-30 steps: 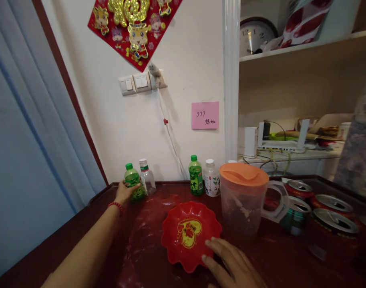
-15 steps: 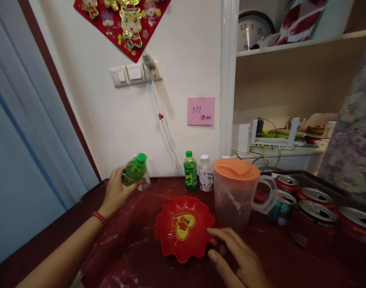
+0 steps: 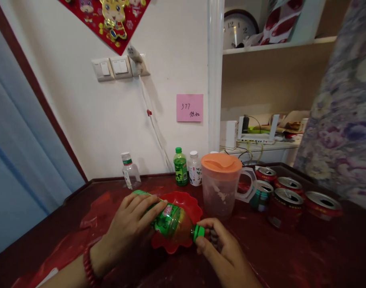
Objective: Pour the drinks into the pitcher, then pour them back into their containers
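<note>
A clear plastic bottle with a green label (image 3: 164,222) lies tilted on its side above the red scalloped plate (image 3: 192,202), its neck toward the right. My left hand (image 3: 131,218) is wrapped round the label end of the bottle. The thumb and fingers of my right hand (image 3: 222,248) pinch its green cap (image 3: 198,233), which sits on the neck. Most of the plate's middle is hidden behind the bottle, and I cannot tell whether the two touch.
Right of the plate stands a clear jug (image 3: 219,192) with an orange lid. Several opened drink cans (image 3: 286,206) are at the right. Along the wall stand a green bottle (image 3: 181,168), a white-capped bottle (image 3: 195,170) and a clear bottle (image 3: 130,174).
My left hand has brought the bottle from the back left to over the plate and laid it over sideways. My right hand, then open beside the plate, has closed on the cap.
</note>
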Demonstrator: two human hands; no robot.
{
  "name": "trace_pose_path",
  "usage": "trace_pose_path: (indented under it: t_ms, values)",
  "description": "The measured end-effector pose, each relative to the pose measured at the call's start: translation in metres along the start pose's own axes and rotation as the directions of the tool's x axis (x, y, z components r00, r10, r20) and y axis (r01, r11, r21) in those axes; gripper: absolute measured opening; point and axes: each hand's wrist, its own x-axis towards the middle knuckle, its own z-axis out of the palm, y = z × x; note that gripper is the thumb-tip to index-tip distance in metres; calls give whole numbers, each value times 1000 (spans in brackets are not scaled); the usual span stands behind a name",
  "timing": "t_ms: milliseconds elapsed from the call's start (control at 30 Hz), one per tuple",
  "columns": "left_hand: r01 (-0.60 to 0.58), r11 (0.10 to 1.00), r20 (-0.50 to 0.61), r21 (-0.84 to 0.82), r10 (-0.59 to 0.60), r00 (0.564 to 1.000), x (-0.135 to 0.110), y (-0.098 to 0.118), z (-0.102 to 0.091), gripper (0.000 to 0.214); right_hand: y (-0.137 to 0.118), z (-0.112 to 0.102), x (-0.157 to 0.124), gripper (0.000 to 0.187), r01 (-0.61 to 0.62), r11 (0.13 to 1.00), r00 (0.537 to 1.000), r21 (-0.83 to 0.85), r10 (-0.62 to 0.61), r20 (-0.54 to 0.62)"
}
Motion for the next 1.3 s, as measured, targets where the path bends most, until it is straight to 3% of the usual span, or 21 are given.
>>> trace_pose_path:
  t_ms: [100,167,233,300,400,500,567,667,767,833,1000,1100,1200,1300]
  values:
    - [1,1000,24,7,-1,1000,0,3,-1,25,-4,-2,0,22,31,995,998,-97,-35,-43]
    - [5,1000,50,2,-5,999,-1,4,-2,27,-7,-2,2,16,123,978,987,-167,-138,-85]
    - [18,1000,80,-17,-17,997,-1,5,-2,29,-9,-1,3,17,246,947,957,-207,-271,-102]
    - [36,999,98,-37,-33,995,-1,5,-2,33,-11,-1,5,27,293,933,943,-207,-319,-101]
    - [38,999,80,-25,-36,996,1,5,-4,35,-13,-2,5,57,141,979,971,-148,-166,-172]
    - [22,1000,70,-5,-22,997,1,4,-6,34,-14,-2,5,37,-77,994,994,-77,71,-87]
    - [13,1000,82,4,-13,997,0,3,-6,34,-12,-2,6,41,-166,986,986,-5,166,22]
    - [15,1000,104,23,-17,994,-1,2,-5,37,-10,0,6,25,-124,988,992,93,126,-16]
    - [26,999,102,25,-28,994,0,2,-6,36,-11,2,7,42,-52,992,994,118,62,-85]
    - [23,999,89,30,-26,996,2,3,-6,36,-12,1,7,51,-88,985,990,148,102,-95]
    - [10,1000,85,29,-13,996,3,5,-3,36,-9,-1,8,37,-213,971,977,106,210,36]
    - [44,999,123,20,-46,991,0,4,-1,39,-6,-2,8,23,-94,993,992,77,100,-77]
    - [139,989,165,-42,-130,978,0,-2,0,40,-10,-5,7,21,100,984,954,-145,-136,-265]
    - [361,882,226,-301,-302,926,8,-7,-1,44,-18,-8,5,26,185,952,948,-243,-238,-212]
